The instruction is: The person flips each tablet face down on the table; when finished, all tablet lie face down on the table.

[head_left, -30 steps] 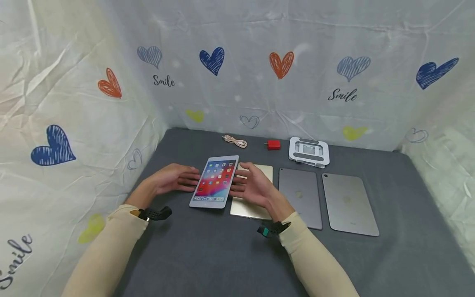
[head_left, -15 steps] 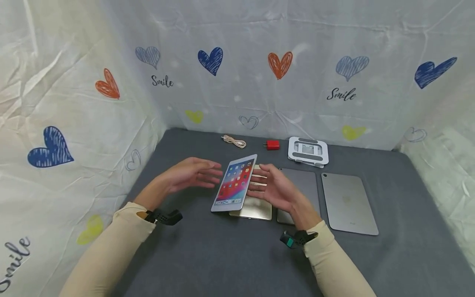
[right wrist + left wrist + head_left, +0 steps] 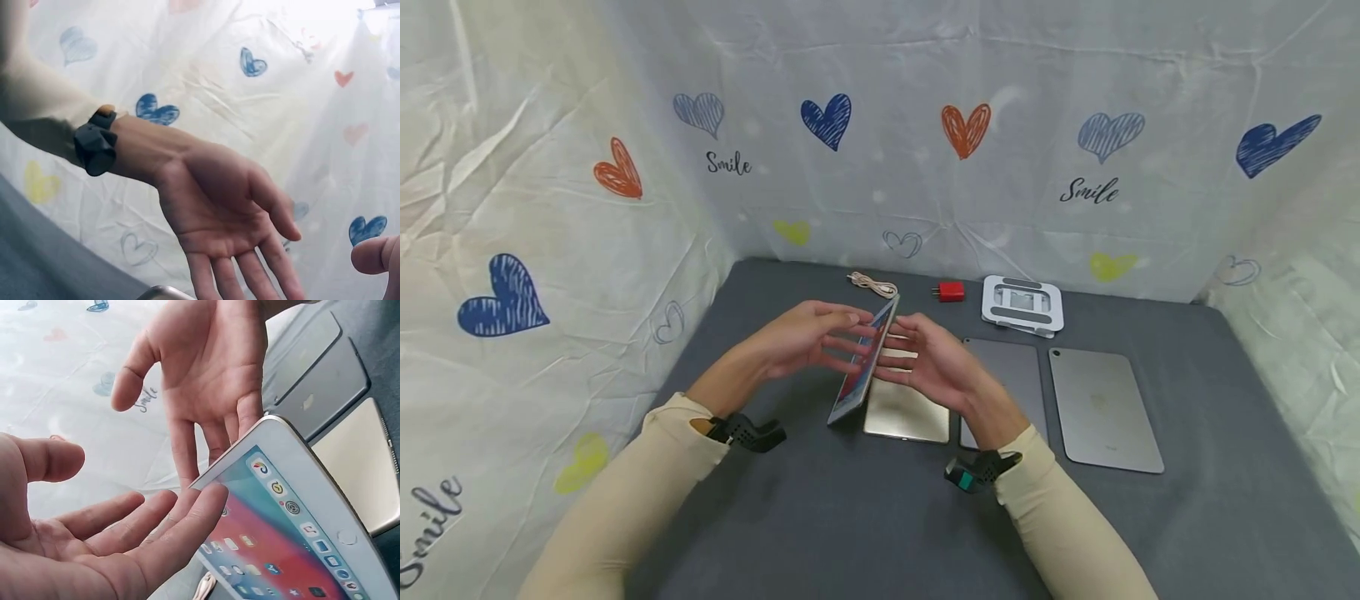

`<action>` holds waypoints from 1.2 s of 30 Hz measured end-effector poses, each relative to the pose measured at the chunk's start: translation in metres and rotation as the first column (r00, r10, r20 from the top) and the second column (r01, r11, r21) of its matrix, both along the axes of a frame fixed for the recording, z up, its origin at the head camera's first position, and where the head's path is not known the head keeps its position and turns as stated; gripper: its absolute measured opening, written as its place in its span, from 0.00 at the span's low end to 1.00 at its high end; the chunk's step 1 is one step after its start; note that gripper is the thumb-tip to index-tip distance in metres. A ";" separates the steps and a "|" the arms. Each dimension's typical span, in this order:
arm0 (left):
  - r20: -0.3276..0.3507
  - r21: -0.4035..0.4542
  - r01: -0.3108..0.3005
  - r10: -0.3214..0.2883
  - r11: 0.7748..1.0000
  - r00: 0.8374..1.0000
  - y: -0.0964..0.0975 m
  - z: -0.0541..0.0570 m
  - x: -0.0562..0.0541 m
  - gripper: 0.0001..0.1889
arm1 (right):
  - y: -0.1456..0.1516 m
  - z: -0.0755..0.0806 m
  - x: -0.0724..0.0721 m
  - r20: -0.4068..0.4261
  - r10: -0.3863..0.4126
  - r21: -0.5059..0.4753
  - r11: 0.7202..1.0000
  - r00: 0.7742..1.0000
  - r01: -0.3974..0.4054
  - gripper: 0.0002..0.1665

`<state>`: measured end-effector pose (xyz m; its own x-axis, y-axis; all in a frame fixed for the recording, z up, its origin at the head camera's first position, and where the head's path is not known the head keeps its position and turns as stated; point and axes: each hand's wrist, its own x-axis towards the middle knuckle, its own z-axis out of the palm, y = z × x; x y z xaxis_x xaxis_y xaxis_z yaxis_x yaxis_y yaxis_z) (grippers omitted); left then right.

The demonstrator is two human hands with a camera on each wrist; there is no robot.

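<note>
A white-framed tablet (image 3: 853, 392) with a lit home screen stands steeply tilted between my two hands. My left hand (image 3: 805, 337) is on its screen side, fingers extended, their tips in front of the glass. Behind its back is my right hand (image 3: 942, 368), palm turned inward with long, straight fingers. In the left wrist view the lit tablet (image 3: 294, 515) partly hides the right hand's fingertips, so contact there is hard to judge. A gold tablet (image 3: 910, 412) lies face down just right of it, partly under the right hand.
Right of the gold tablet lie a dark grey tablet (image 3: 1011, 367) and a silver tablet (image 3: 1105, 408), backs up. Along the rear are a coiled cable (image 3: 872, 284), a red charger plug (image 3: 951, 292) and a folded white stand (image 3: 1022, 306). A heart-printed curtain (image 3: 880, 192) surrounds the grey table.
The tablet went right, then slightly back left, and turned from screen-up to nearly edge-on. My left hand moved right to its screen; my right hand went right, then came back left.
</note>
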<state>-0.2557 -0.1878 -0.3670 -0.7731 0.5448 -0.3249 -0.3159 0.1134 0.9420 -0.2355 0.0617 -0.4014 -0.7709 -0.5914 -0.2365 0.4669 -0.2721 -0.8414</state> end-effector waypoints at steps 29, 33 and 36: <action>-0.037 -0.178 -0.080 0.075 0.981 0.996 -0.056 0.005 -0.020 0.32 | -0.046 -0.015 -0.003 -0.001 0.013 0.009 1.000 1.000 -0.013 0.43; -0.037 -0.235 -0.101 0.095 0.967 0.995 -0.060 0.004 -0.021 0.33 | -0.046 -0.028 -0.003 0.024 0.002 0.044 0.999 1.000 -0.003 0.44; -0.037 -0.266 -0.103 0.096 0.959 0.995 -0.063 0.004 -0.021 0.34 | -0.046 -0.037 -0.003 0.054 -0.020 0.069 0.998 0.998 0.016 0.44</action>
<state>-0.2766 -0.2511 -0.3630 -0.8280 0.3605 -0.4295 -0.3170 0.3309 0.8888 -0.2390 0.0152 -0.4386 -0.7661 -0.5585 -0.3180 0.5083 -0.2238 -0.8316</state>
